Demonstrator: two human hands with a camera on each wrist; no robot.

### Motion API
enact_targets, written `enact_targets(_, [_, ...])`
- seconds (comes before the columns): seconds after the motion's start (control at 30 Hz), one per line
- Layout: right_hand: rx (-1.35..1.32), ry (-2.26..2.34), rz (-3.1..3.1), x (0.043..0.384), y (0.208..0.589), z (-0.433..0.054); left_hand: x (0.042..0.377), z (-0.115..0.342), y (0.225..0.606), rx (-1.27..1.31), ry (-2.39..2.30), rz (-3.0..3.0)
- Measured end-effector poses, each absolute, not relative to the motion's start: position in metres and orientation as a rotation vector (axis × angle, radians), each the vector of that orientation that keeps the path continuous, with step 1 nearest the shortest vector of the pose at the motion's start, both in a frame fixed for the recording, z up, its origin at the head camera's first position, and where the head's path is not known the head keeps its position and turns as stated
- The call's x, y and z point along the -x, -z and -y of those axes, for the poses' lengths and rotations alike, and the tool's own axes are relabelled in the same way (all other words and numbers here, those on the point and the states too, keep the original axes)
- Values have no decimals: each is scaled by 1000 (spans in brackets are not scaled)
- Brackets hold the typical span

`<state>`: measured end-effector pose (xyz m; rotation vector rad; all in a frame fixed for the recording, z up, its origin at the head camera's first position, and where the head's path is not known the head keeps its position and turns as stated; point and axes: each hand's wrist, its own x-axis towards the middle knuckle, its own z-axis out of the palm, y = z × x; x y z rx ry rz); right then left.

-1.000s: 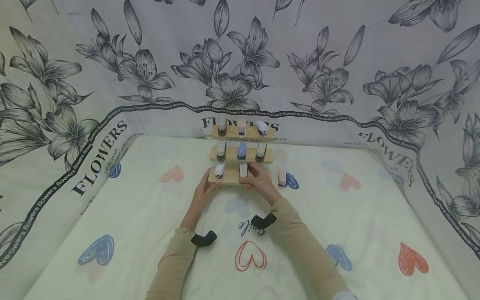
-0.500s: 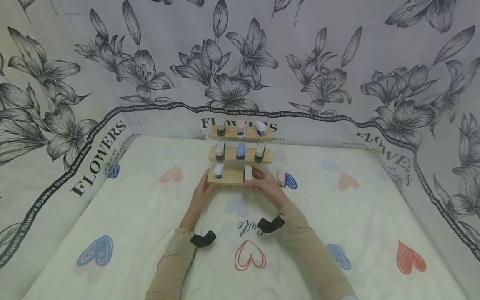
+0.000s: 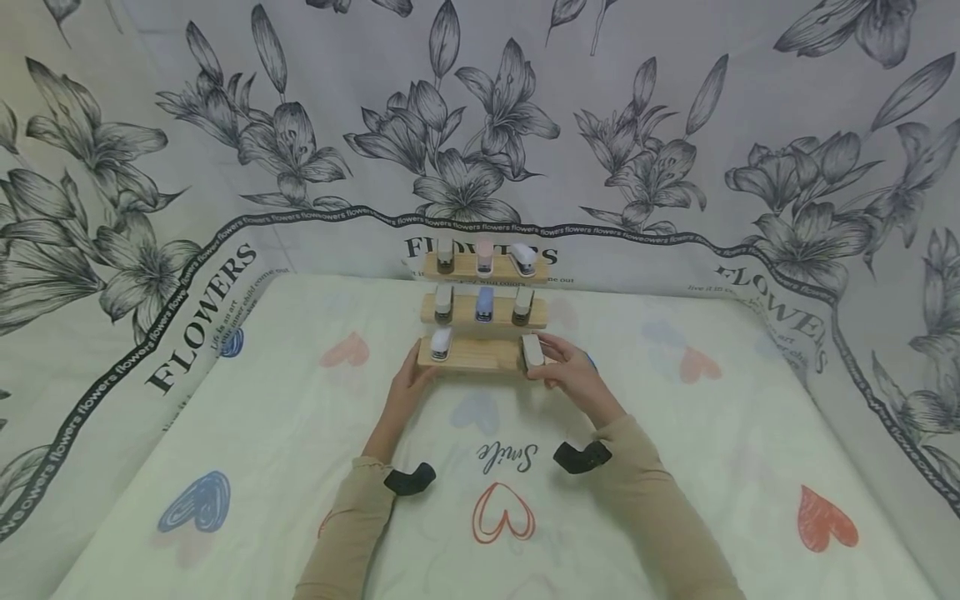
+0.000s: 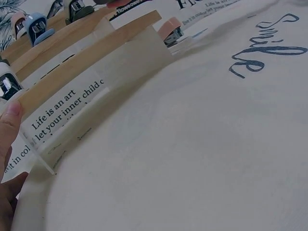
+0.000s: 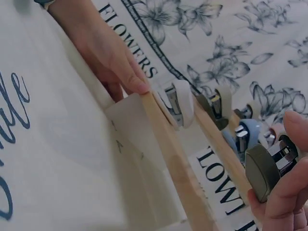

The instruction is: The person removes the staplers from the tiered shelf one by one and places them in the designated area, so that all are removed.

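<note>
Pinched between the thumb and curled fingers of the right hand point(image 3: 573, 372): a small olive-grey stapler point(image 5: 262, 171) with a metal inside. Held at the right end of the lowest pale wooden plank point(image 3: 480, 354), just leftward of the palm, long axis roughly front to back and slightly slanted, so across the plank's length rather than along it. Impossible to tell whether touching the wood or just above it. Well apart, at the plank's opposite end, the left hand point(image 3: 408, 379), gripping the corner with thumb on the front edge, probably to steady it. Just beside that thumb, a rounded white stapler point(image 3: 441, 343) on the same plank. Behind, on the middle plank point(image 3: 465, 312), a blue stapler point(image 3: 484, 304) between two grey staplers point(image 3: 444, 305). Past the lowest plank's right end, a pink stapler point(image 4: 169, 29). Underneath, pale cloth point(image 3: 300, 433) printed with hearts.
</note>
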<state>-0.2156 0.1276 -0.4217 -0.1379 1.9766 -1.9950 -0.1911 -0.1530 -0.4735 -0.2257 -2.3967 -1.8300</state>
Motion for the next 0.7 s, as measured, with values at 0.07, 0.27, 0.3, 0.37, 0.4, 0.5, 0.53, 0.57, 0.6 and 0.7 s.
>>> enact_targets(0.07, [141,2001,-1979,215,418,-138,188,151,469,224,1836,2392])
enact_targets(0.27, [149,2000,-2010,218,416,-164,201,156,489,216,1782,2415])
enact_targets(0.3, [144,2010,-2005,219,417,-167,203,158,493,216,1768,2418])
enact_targets(0.37, [133,2023,-2003,220,420,-174,204,158,498,223,1756,2415])
enact_targets(0.4, [135,2023,-2008,220,421,-178,205,158,499,224,1757,2408])
enact_targets(0.5, [150,2020,-2019,222,426,-189,204,158,502,230,1764,2403])
enact_targets(0.53, [160,2010,-2026,223,427,-192,204,158,502,232,1766,2404])
enact_targets(0.57, [164,2005,-2026,224,428,-195,204,158,502,229,1768,2403])
enact_targets(0.6, [168,1998,-2026,226,429,-199,204,157,502,230,1768,2401])
enact_targets(0.7, [163,1972,-2026,227,430,-207,204,157,502,232,1771,2394])
